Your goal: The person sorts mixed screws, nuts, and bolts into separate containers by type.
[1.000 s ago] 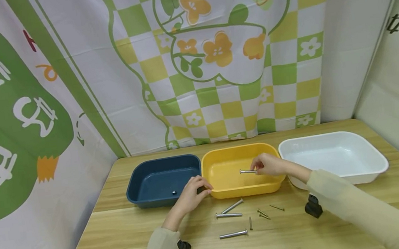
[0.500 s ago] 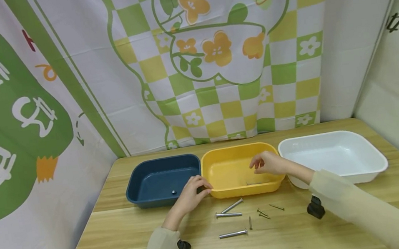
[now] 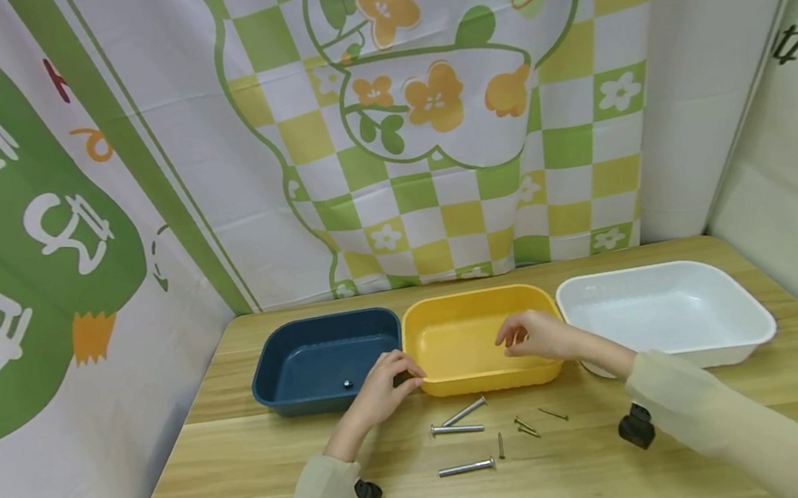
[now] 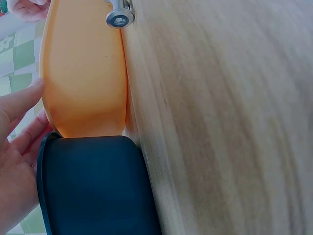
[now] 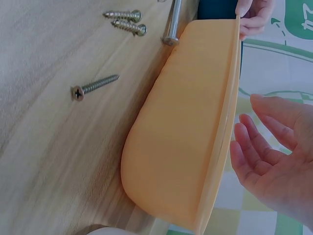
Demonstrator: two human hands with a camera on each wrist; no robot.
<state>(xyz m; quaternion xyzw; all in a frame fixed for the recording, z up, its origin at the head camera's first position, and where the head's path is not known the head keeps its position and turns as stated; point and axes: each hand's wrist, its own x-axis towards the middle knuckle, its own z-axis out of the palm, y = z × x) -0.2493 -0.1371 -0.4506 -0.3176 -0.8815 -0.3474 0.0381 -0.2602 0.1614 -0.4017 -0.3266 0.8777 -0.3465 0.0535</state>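
My left hand [image 3: 381,388] rests with relaxed fingers at the near left corner of the yellow bin [image 3: 488,382]; its fingertips [image 4: 36,84] meet the rim in the left wrist view. Over the right part of that bin hangs my right hand [image 3: 538,337], fingers loosely bent and nothing between them, as the right wrist view of the hand [image 5: 279,152] also shows. In front of the bin lie several silver bolts, among them one bolt [image 3: 467,468] nearest me. Right of them are several small screws, including a grey screw [image 3: 501,446] and a brassy screw [image 3: 553,415].
A dark blue bin [image 3: 299,408] stands left of the yellow one, with a small shiny metal piece [image 3: 348,384] inside. To the right is a white bin [image 3: 738,354]. All three stand side by side on the wooden table [image 3: 249,487], before a printed curtain [image 3: 440,218].
My right hand has let go of a silver bolt, which dropped into the yellow bin and is now out of sight. That hand has shifted slightly; the left hand has stayed still.
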